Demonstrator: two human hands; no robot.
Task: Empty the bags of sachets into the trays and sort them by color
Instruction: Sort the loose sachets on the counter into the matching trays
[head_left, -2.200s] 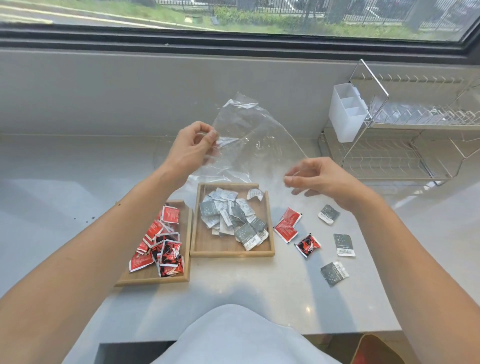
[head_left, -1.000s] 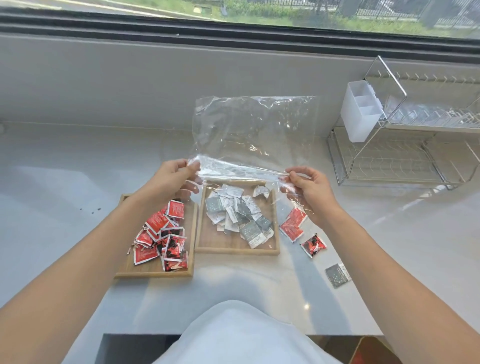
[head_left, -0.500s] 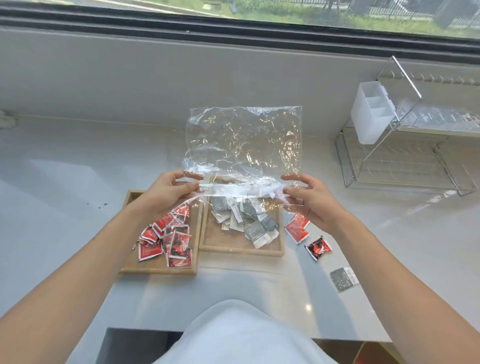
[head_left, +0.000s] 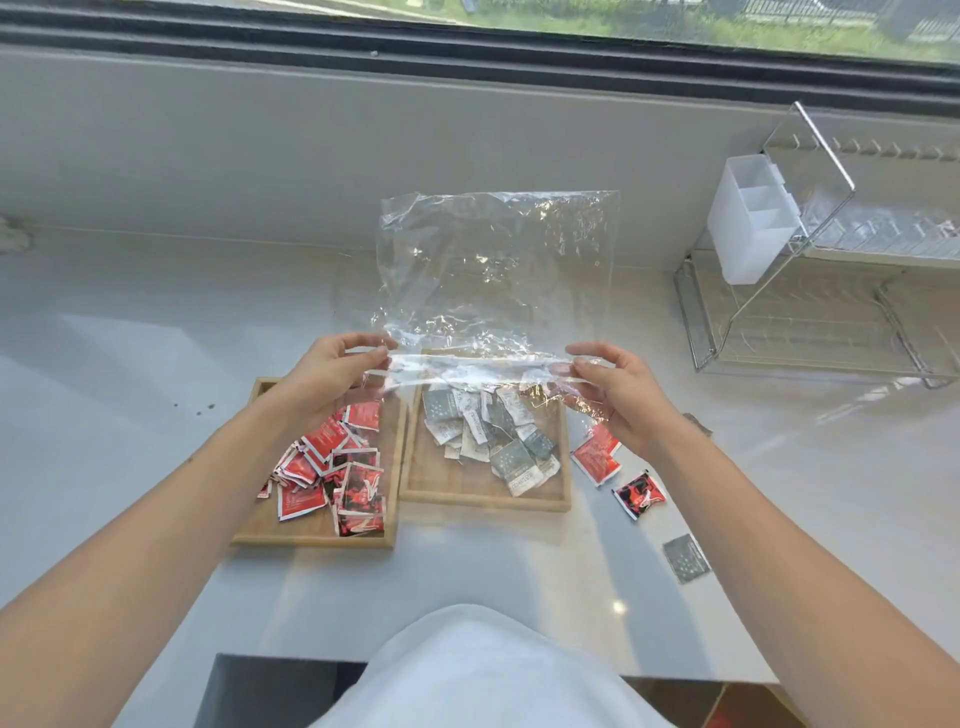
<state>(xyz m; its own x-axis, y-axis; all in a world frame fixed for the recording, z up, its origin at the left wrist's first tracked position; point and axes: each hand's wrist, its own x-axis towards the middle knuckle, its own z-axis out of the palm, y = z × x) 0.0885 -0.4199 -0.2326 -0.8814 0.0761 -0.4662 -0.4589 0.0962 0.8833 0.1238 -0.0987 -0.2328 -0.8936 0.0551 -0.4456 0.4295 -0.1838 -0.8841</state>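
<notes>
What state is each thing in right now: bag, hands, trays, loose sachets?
plastic bag: empty, stretched between both hands.
left hand: pinches the bag's left end.
right hand: pinches the bag's right end.
left tray: holds red sachets.
right tray: holds silver sachets.
loose sachets: unsorted, lying right of the trays.

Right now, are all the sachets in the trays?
No: red sachets and a grey sachet lie on the counter beside the right tray.

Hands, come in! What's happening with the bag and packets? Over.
Both busy: left hand and right hand pinch the clear bag, looks empty. Sorted: red packets in left tray, gray packets in right tray. Unsorted: loose packets right of trays. Nothing blocking.
</notes>
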